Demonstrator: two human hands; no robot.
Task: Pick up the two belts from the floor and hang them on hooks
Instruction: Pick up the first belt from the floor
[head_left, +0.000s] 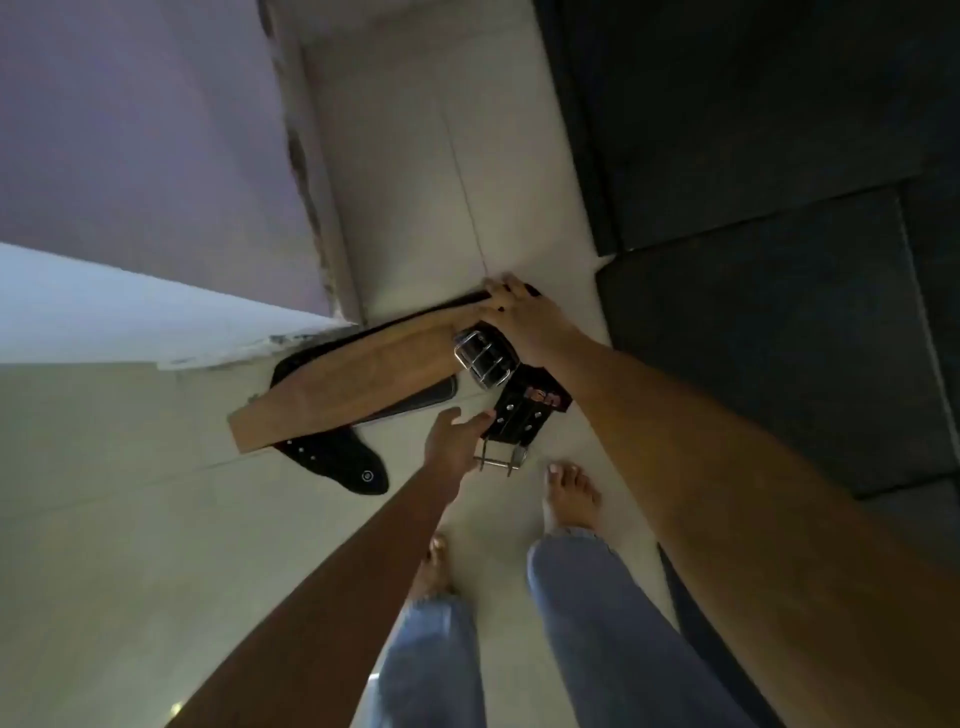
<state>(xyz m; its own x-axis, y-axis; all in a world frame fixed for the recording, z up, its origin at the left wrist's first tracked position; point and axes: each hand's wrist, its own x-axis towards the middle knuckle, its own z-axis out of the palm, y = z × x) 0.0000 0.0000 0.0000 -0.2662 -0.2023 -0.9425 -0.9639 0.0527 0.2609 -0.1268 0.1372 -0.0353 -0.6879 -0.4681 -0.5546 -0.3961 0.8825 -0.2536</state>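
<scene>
Two wide belts lie overlapped on the pale tiled floor. One shows its tan inner face (363, 379) and carries a big chrome buckle (485, 358). The other is black (337, 460), with studs, a pointed end and a buckle end (524, 415) with a metal frame. My right hand (519, 322) presses down on the tan belt's end just above the chrome buckle, fingers curled over its edge. My left hand (454, 441) reaches in from below, fingers apart, its tips touching the black belt's buckle end. No hooks are in view.
A white wall corner (171, 322) juts in from the left, right beside the belts. A dark mat or platform (779, 260) covers the floor on the right. My bare feet (569, 493) and jeans legs stand just below the belts.
</scene>
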